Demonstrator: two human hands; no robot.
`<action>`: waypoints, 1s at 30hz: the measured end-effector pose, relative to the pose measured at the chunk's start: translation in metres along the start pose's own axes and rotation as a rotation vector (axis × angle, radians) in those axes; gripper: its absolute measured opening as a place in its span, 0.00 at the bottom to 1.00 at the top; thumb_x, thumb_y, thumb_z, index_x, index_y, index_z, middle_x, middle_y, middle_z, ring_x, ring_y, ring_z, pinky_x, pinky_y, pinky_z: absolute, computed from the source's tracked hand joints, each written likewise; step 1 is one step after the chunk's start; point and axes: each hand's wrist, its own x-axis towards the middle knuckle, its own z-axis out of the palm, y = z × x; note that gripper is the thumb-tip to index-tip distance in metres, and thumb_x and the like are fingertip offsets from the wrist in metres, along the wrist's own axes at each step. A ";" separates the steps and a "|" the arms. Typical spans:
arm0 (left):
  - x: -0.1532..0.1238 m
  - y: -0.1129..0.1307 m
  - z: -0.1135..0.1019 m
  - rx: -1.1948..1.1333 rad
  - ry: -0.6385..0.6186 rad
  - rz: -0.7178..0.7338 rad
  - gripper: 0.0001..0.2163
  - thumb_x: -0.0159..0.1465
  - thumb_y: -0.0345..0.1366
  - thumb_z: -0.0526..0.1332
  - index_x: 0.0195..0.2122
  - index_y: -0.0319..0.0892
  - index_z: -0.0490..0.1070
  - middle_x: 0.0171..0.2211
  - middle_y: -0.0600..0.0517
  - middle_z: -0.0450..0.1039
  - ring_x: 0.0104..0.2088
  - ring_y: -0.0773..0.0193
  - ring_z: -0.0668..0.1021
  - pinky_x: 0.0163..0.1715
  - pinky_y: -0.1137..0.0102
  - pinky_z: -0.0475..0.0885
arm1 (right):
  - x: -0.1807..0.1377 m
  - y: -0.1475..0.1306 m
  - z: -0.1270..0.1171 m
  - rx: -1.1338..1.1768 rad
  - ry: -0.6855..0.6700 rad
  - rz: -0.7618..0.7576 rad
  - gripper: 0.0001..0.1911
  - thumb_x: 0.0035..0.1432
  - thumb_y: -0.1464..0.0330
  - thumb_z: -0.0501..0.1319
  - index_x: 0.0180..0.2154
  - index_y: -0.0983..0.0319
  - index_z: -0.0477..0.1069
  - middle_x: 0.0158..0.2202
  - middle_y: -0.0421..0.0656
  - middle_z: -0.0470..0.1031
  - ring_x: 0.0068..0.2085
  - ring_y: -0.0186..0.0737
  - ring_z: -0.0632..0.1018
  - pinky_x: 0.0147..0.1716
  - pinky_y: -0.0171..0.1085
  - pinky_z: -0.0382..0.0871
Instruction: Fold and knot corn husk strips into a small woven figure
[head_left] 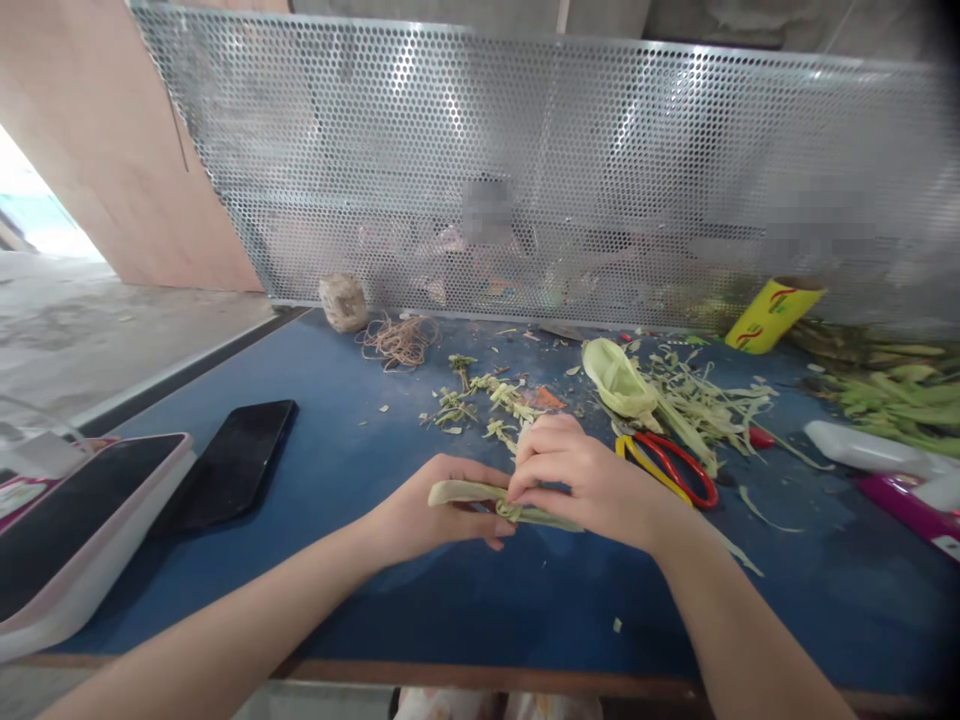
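A pale green leaf strip (459, 492) stretches between my hands above the front of the blue table, with a small knot or fold near its middle. My left hand (424, 512) pinches it from the left, fingers around the folded part. From the right, my right hand (577, 470) has its fingertips closed on the same strip, beside the fold. The strip's right end trails under my right hand, which partly hides it. Just beyond lie small braided-looking leaf pieces (510, 398). Red and yellow-handled scissors (697, 485) rest right behind my right wrist, their blades hidden.
A cupped pale leaf (616, 378) and shredded strips (709, 400) lie at back right, near a yellow roll (772, 315). Tangled twine (400, 340) sits by a jar (343, 302). Two dark-screened devices, including a phone (236, 460), are left. A perforated metal screen (315, 150) borders the table.
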 end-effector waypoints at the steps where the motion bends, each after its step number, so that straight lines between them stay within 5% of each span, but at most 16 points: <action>1: 0.000 0.001 0.000 0.008 -0.001 -0.005 0.11 0.49 0.30 0.65 0.35 0.35 0.75 0.24 0.53 0.74 0.24 0.68 0.75 0.29 0.71 0.71 | 0.000 0.000 0.000 0.011 0.000 0.004 0.06 0.57 0.70 0.57 0.31 0.60 0.72 0.29 0.40 0.69 0.38 0.35 0.67 0.44 0.39 0.56; 21: -0.002 0.005 0.000 0.243 0.023 0.014 0.07 0.51 0.35 0.64 0.27 0.37 0.76 0.21 0.53 0.74 0.23 0.66 0.75 0.24 0.76 0.68 | -0.002 -0.005 -0.002 -0.092 -0.033 -0.007 0.07 0.59 0.70 0.54 0.29 0.61 0.69 0.31 0.40 0.67 0.39 0.36 0.66 0.46 0.38 0.55; 30: 0.000 -0.003 -0.004 0.202 -0.041 0.039 0.09 0.50 0.34 0.64 0.33 0.38 0.75 0.24 0.53 0.74 0.25 0.65 0.76 0.27 0.74 0.70 | -0.004 -0.006 -0.002 -0.102 -0.049 0.015 0.07 0.58 0.72 0.55 0.29 0.61 0.69 0.31 0.41 0.67 0.39 0.36 0.66 0.45 0.38 0.58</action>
